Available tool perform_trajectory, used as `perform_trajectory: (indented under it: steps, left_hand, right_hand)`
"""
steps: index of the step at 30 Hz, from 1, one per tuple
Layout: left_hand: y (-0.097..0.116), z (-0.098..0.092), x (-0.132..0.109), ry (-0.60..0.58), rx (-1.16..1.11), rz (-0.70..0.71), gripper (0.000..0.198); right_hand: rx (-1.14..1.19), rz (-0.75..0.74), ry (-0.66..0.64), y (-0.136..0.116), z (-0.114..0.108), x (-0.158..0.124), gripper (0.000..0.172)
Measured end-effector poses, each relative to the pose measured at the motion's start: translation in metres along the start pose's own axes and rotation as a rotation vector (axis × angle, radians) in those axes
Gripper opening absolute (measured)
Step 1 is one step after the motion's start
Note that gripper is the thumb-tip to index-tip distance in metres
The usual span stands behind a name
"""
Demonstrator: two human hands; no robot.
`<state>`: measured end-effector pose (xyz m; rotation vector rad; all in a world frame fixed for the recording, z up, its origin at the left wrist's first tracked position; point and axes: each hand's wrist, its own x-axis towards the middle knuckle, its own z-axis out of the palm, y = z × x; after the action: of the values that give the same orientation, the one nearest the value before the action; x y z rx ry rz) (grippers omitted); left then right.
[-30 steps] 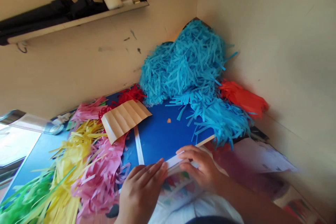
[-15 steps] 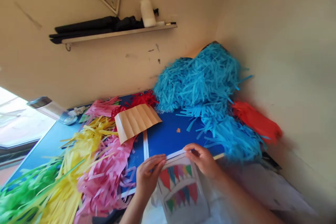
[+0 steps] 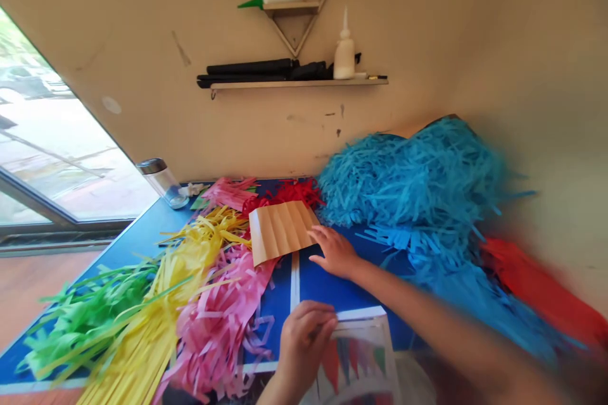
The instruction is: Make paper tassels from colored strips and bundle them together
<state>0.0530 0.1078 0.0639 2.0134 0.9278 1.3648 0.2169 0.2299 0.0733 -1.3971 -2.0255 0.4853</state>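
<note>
Brown, pleated card (image 3: 280, 234) lies near the middle of the blue worktop (image 3: 327, 288), its left end over pink fringe (image 3: 213, 323). Reckoning from the card as the clock's centre, the right hand (image 3: 335, 252) is between three and four, fingers parted, tips at the card's right edge; whether they touch it, I cannot tell. Near half past five, the left hand (image 3: 304, 338) pinches the top left corner of a flag-printed sheet (image 3: 361, 354), which hangs towards five.

As to progress, the card already carries its creases and looks to be lying loose, not yet gripped; the sheet is held by one corner alone. Fringes already cut lie around: yellow (image 3: 185, 291) at eight, light blue (image 3: 418, 171) between two and three. What is left cannot be judged.
</note>
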Motion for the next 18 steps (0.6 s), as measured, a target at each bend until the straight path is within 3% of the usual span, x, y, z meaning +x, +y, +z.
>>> perform_trajectory:
  steps: [3,8,11,14,16,18]
  left_hand:
    - [0.0,0.002,-0.002,0.028,0.004,0.0,0.018]
    - [0.001,0.004,-0.005,0.059,0.021,-0.025,0.019]
    - [-0.004,0.006,-0.008,0.059,0.01,-0.02,0.019]
    - [-0.012,0.008,-0.013,0.031,-0.01,-0.04,0.019]
    - [-0.017,0.009,-0.018,0.033,0.006,-0.052,0.019]
    - [-0.021,0.007,-0.02,0.109,0.054,-0.062,0.027]
  right_hand:
    - [-0.124,-0.153,-0.02,-0.005,0.02,0.023,0.074]
    - [-0.161,-0.175,0.085,-0.003,0.023,0.047,0.038]
    - [-0.114,-0.108,0.244,-0.001,0.0,0.04,0.041]
    - [-0.04,-0.048,0.383,0.0,-0.032,0.015,0.044]
    - [0.151,0.035,0.45,-0.001,-0.051,-0.007,0.044]
    - [0.426,0.149,0.466,-0.003,-0.067,-0.028,0.044]
